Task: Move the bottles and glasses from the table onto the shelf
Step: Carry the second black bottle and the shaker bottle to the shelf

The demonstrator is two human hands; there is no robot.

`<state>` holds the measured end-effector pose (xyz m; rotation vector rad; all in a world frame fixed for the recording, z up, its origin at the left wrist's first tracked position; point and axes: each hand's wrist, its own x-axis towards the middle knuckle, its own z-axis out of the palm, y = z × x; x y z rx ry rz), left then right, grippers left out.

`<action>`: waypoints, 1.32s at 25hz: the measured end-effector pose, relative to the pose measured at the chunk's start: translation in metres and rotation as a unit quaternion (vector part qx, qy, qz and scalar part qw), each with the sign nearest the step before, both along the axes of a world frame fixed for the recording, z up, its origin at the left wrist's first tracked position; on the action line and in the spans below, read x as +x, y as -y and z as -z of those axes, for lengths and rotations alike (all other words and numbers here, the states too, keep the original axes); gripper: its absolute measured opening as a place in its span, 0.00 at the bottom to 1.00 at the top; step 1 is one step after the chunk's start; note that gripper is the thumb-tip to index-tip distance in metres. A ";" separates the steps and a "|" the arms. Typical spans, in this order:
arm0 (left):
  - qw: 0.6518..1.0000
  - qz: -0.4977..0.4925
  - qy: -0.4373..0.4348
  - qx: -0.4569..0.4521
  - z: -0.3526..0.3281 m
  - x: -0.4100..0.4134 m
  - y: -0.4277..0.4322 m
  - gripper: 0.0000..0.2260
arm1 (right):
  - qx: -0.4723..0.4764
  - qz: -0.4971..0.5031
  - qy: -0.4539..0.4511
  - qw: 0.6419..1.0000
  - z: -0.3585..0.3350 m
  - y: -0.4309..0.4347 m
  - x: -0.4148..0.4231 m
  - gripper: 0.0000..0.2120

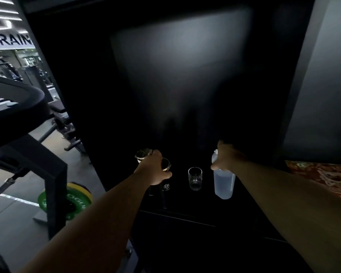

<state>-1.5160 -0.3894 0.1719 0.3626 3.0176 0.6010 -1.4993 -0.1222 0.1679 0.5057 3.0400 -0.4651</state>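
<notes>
My left hand (155, 170) grips the tops of two dark bottles with gold-rimmed caps: one bottle (142, 155) shows behind the hand, the other, a dark bottle with a white logo (166, 187), hangs below the fingers. My right hand (224, 158) is closed on the neck of a translucent plastic bottle (224, 183) that stands on the dark shelf surface (185, 205). An empty clear glass (195, 178) stands upright on the shelf between both hands, touching neither.
A black cabinet wall (175, 75) rises right behind the shelf. To the left is gym floor with a black rack (53, 186) and a green-yellow weight plate (67, 201). A patterned red surface (323, 178) lies at the right edge.
</notes>
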 end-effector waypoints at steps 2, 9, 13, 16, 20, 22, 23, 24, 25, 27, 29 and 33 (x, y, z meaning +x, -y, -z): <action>1.000 0.007 -0.003 -0.005 0.008 -0.009 -0.002 0.29 | 0.000 0.012 -0.003 1.000 0.008 -0.005 -0.008 0.40; 1.000 -0.007 -0.027 0.010 0.018 -0.033 -0.016 0.32 | 0.027 0.014 -0.029 0.999 0.016 -0.013 -0.032 0.43; 0.997 -0.020 -0.047 0.051 0.025 -0.040 -0.024 0.35 | 0.063 0.022 -0.025 0.997 0.020 -0.011 -0.034 0.46; 0.995 -0.037 -0.051 0.080 0.029 -0.033 -0.025 0.41 | 0.089 0.018 -0.038 0.995 0.017 -0.009 -0.020 0.48; 0.995 -0.043 -0.084 0.046 0.010 -0.009 -0.022 0.41 | 0.086 -0.011 -0.079 0.993 -0.005 -0.002 0.004 0.43; 0.993 -0.046 -0.110 0.005 -0.009 0.008 -0.018 0.39 | 0.075 -0.025 -0.097 0.992 -0.025 0.004 0.015 0.39; 0.991 -0.047 -0.122 -0.009 -0.019 0.016 -0.015 0.38 | 0.075 -0.032 -0.107 0.991 -0.035 0.007 0.021 0.38; 0.990 -0.047 -0.132 -0.016 -0.029 0.026 -0.012 0.37 | 0.077 -0.038 -0.115 0.990 -0.045 0.010 0.028 0.36; 0.989 -0.049 -0.139 -0.016 -0.040 0.038 -0.006 0.36 | 0.082 -0.044 -0.124 0.988 -0.055 0.015 0.037 0.35; 0.987 -0.051 -0.150 -0.012 -0.059 0.059 0.006 0.36 | 0.082 -0.060 -0.145 0.984 -0.073 0.024 0.056 0.32; 0.986 -0.051 -0.157 -0.012 -0.075 0.084 0.022 0.37 | 0.063 -0.079 -0.162 0.982 -0.089 0.034 0.083 0.28; 0.983 -0.042 -0.180 -0.011 -0.100 0.147 0.055 0.36 | 0.012 -0.087 -0.199 0.976 -0.120 0.042 0.171 0.23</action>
